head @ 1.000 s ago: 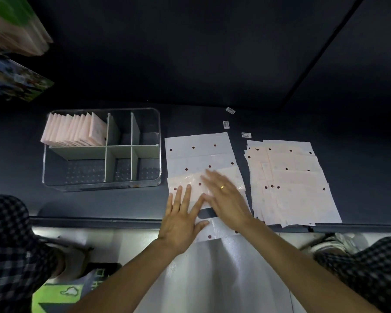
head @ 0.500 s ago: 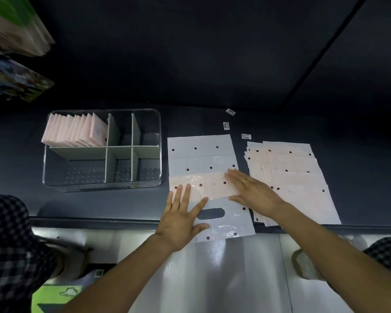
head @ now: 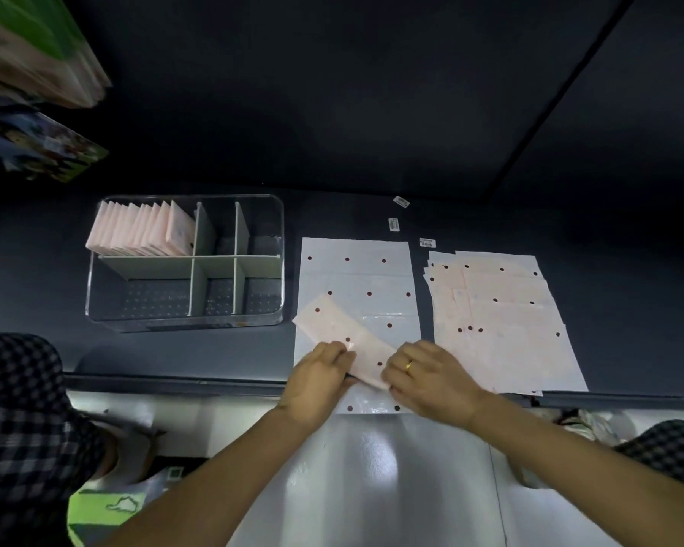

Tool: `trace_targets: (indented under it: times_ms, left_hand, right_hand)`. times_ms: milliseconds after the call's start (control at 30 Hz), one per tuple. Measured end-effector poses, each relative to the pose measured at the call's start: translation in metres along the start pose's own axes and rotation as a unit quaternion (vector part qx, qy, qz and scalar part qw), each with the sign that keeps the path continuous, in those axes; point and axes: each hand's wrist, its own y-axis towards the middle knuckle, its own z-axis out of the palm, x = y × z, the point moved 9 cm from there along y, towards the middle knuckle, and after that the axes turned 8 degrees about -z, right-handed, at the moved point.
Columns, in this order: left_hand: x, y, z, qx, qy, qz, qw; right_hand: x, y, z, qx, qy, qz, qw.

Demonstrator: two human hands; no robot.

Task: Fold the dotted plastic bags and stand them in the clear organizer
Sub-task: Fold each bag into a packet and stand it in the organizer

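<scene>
Two hands, left hand [head: 320, 379] and right hand [head: 427, 379], pinch a folded pink strip [head: 342, 336], fingertips hidden.

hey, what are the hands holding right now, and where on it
Both hands grip a folded strip of dotted bag at its near end: left hand and right hand side by side.

Organizer [head: 95, 286] left, flat bag [head: 356, 278] mid, bag stack [head: 502, 329] right.

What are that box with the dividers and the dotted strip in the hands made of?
Box: clear hard plastic by the look, glossy walls you see through; its dividers look opaque, pale, matte. Strip: thin soft plastic film, probably, pinkish where folded, held by the left hand and right hand.
</scene>
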Motion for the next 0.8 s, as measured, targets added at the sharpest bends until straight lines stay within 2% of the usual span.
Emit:
trace_targets:
  times_ms: [67, 133, 200, 267, 367, 467, 533, 600, 700, 800]
  left_hand:
    - [0.001, -0.006, 0.001, -0.004, -0.036, -0.011, 0.999]
    - [0.008, -0.011, -0.002, -0.025, -0.119, -0.035, 0.992]
    - [0.016, -0.015, -0.008, -0.051, -0.196, -0.059, 0.977]
    - [0.025, -0.016, -0.010, -0.065, -0.240, -0.093, 0.964]
    - [0.038, -0.014, -0.007, -0.053, -0.290, -0.169, 0.941]
    - [0.046, -0.010, -0.001, -0.033, -0.348, -0.228, 0.908]
    - [0.047, -0.009, 0.000, -0.031, -0.371, -0.245, 0.895]
    - [0.050, -0.010, -0.001, -0.031, -0.398, -0.264, 0.878]
    - [0.057, -0.013, 0.000, -0.050, -0.424, -0.279, 0.860]
    - [0.052, -0.016, -0.008, -0.099, -0.378, -0.245, 0.887]
  right_hand:
    - [0.019, 0.004, -0.004, -0.019, 0.035, 0.009, 0.999]
    - [0.023, 0.007, -0.006, -0.042, 0.085, 0.037, 0.995]
    - [0.013, 0.006, -0.005, -0.061, 0.180, 0.091, 0.978]
    - [-0.011, -0.003, 0.011, -0.022, 0.294, 0.203, 0.934]
    - [-0.038, -0.025, 0.042, 0.014, 0.399, 0.370, 0.839]
    - [-0.045, -0.033, 0.066, -0.009, 0.460, 0.464, 0.757]
    - [-0.049, -0.036, 0.080, -0.026, 0.466, 0.508, 0.724]
    - [-0.052, -0.039, 0.088, -0.028, 0.443, 0.537, 0.717]
    - [-0.054, -0.035, 0.093, -0.015, 0.418, 0.547, 0.725]
    - [-0.055, -0.031, 0.095, 0.014, 0.397, 0.553, 0.733]
